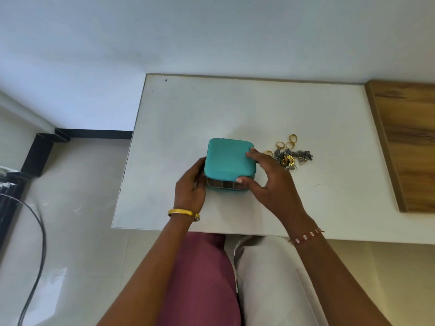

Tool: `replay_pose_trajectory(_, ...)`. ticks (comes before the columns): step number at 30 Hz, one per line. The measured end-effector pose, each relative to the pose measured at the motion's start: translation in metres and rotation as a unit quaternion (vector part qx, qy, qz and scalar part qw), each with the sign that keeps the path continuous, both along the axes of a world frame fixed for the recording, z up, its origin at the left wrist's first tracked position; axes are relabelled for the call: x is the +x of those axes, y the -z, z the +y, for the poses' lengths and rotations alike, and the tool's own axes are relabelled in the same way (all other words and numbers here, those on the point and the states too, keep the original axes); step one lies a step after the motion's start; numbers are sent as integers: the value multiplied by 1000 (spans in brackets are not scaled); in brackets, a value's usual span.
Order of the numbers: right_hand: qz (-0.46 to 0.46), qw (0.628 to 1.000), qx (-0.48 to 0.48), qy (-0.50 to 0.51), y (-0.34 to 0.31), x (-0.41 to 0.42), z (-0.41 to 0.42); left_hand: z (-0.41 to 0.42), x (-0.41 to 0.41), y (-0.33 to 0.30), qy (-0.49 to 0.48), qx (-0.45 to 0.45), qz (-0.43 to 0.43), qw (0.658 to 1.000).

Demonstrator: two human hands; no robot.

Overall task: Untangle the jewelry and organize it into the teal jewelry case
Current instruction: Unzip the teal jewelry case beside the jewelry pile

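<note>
While the left hand (pixel 191 184) steadies the teal jewelry case (pixel 229 161) mid-table, the right hand (pixel 268 182) pinches its part-raised lid; a jolt could scatter the tangled jewelry (pixel 290 156) just right.

Left hand (pixel 191 184) cupped round the left side of the case, fingers curled in, gold bangle on the wrist. Right hand (pixel 270 184) spread over the near right corner, thumb under the lid edge, fingertips on top, beaded band on the wrist.
</note>
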State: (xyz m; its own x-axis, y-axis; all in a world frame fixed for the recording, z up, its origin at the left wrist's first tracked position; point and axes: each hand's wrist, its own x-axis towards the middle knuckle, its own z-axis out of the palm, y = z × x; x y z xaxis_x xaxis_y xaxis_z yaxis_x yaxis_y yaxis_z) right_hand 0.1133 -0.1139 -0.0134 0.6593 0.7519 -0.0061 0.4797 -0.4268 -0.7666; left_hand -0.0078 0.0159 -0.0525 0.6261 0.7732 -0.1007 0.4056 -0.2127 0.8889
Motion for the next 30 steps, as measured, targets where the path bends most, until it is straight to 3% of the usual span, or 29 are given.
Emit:
replay_pose_trajectory(5, 20, 997, 58, 53, -20, 24, 27, -7, -3, 5, 44, 52, 34, 997)
replay_pose_trajectory(17, 85, 978, 41, 187, 18, 58, 74, -25, -32, 4, 22, -40, 16, 999)
replay_pose_trajectory(24, 40, 988, -47, 139, 21, 70, 72, -26, -34, 1, 20, -40, 44, 998)
replay_pose_trajectory(30, 66, 988, -27, 133, 14, 68, 73, -34, -33, -1, 9, -48, 63, 997)
